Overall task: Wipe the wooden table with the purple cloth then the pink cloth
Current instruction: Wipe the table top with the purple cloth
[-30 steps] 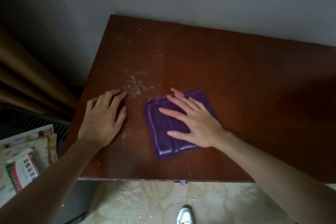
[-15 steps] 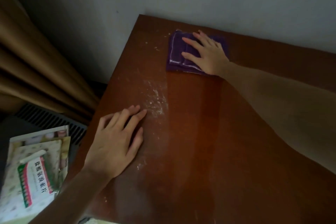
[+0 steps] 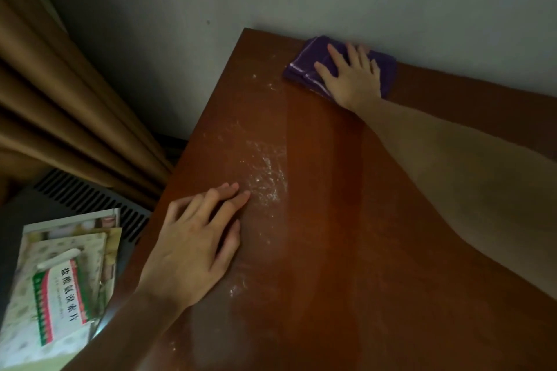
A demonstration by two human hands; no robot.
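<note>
- Left hand (image 3: 193, 250), lower centre: fingers straight, resting flat on the bench (image 3: 331, 265).
- Dust (image 3: 265, 175), mid-frame, unwiped.
- Right hand (image 3: 351, 75), upper right: fingers spread, pressing the purple cloth (image 3: 304, 65) by the wall.
- Purple wipe under way; next, sweep through the dust. Pink cloth unseen.

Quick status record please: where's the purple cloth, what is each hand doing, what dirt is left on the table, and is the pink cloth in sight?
purple cloth: folded, at the table's far edge by the wall
right hand: flat on the cloth, pressing it
left hand: flat on the wooden table, holds nothing
white powder: patch just beyond the left fingertips
pink cloth: not in view
</note>
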